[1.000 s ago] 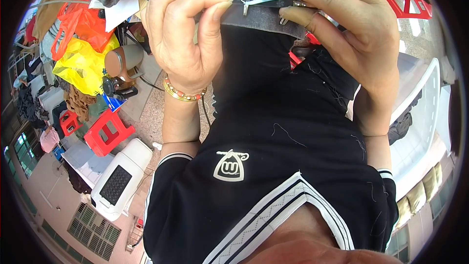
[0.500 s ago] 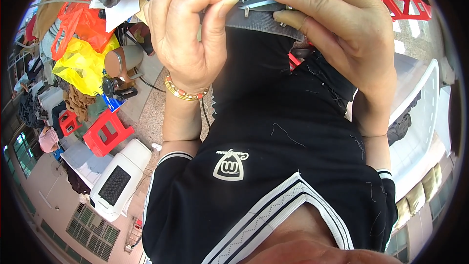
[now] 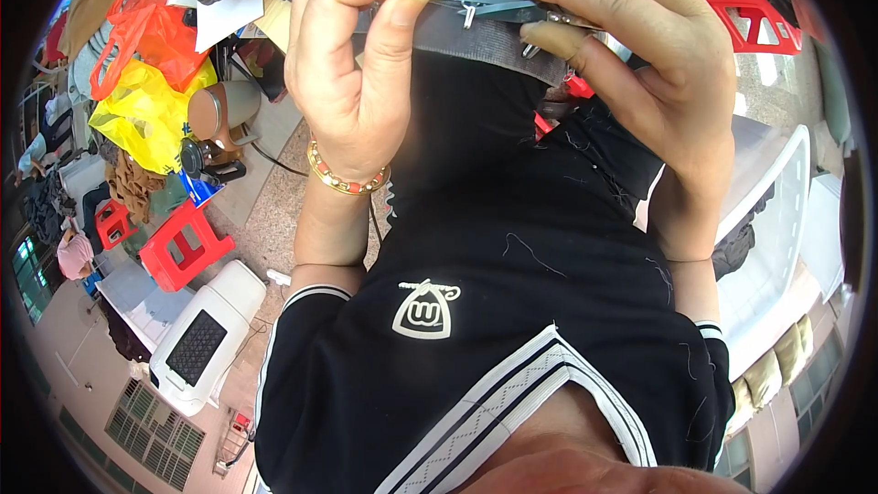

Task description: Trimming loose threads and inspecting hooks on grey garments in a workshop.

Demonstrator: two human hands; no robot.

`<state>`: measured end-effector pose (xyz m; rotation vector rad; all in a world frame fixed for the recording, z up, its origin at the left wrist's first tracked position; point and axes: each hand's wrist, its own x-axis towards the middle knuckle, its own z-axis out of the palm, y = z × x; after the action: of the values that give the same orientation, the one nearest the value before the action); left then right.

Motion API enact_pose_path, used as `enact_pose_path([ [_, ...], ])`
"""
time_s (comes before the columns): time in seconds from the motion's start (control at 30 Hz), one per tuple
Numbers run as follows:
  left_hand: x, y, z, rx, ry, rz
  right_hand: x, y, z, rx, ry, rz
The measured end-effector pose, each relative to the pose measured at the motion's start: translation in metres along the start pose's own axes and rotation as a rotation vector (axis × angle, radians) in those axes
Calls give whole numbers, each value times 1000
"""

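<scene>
Nearest, a black shirt (image 3: 521, 293) fills the lower view. Above it the left hand (image 3: 352, 73), a bracelet (image 3: 343, 183) on its wrist, keeps a closed grip, thumb and forefinger pinched together; whether anything thin runs between them is too fine to tell. The right hand (image 3: 663, 46) grasps small snips (image 3: 521, 13) in its fingers, the blades pointing left, beside a small metal piece (image 3: 469, 16). Grey cloth (image 3: 494, 44) spreads beneath. Farther off, left, are a red stool (image 3: 169, 257) and a yellow bag (image 3: 146, 114)
</scene>
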<state>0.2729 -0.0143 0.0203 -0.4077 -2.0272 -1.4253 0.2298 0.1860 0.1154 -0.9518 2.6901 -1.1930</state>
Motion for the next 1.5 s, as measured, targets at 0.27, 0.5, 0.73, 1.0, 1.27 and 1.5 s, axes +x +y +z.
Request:
enact_pose_path([
  [0.27, 4, 2, 0, 117, -37, 57, 0, 19, 8, -163, 68, -292],
  [0.5, 2, -2, -1, 51, -12, 24, 0, 7, 6, -132, 67, -228],
  [0.73, -3, -6, -6, -511, 177, -346, 10, 16, 8, -101, 87, -295],
  [1.0, -4, -9, -9, -550, 125, -347, 32, -14, 2, -76, -54, -166],
  [1.27, 0, -11, -6, -524, 105, -305, 41, -22, -8, -180, -190, -168],
  [1.5, -2, -12, -8, -582, 128, -347, 38, -19, -7, -98, -159, -153],
])
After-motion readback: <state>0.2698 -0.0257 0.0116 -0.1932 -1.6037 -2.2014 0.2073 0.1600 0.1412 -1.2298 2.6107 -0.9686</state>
